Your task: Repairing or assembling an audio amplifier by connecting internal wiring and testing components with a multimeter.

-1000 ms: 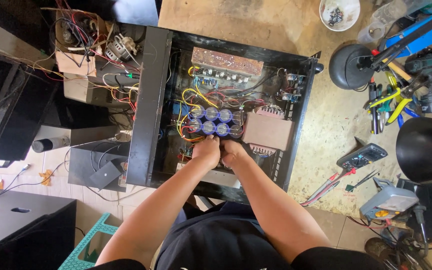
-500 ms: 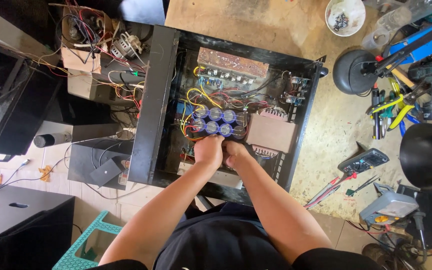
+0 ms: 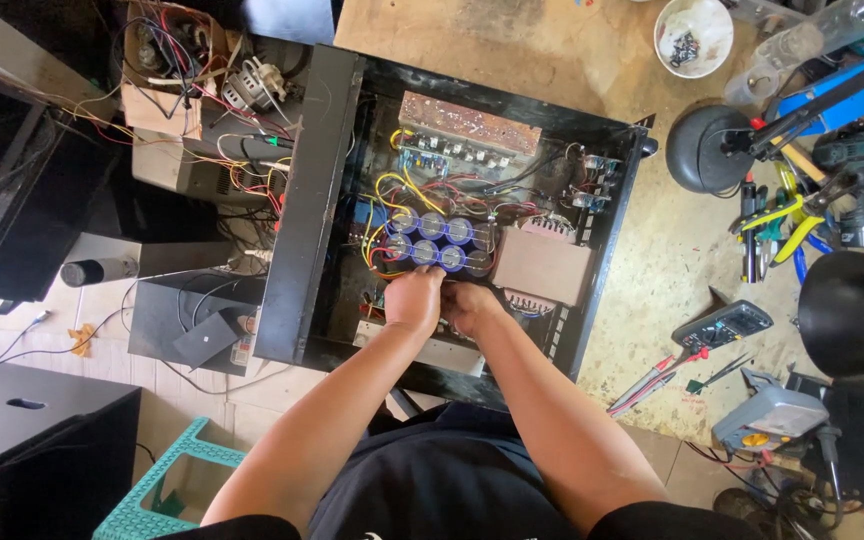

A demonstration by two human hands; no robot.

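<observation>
The scene is being lit evenly by soft, bright daylight, strongest on the tan counter (image 3: 652,250) at the far right, where the surface is being rendered pale and slightly washed out. The inside of the open black chassis (image 3: 312,200) is being left dim, though its blue capacitors (image 3: 432,240) are being caught by small glints. Deep shadow is being held at the left, around the black boxes (image 3: 12,200). Only short, soft shadows are being cast under the forearms. Straight edges are being bent by wide-angle distortion near the borders. Focus is being kept sharp throughout, without motion blur.
</observation>
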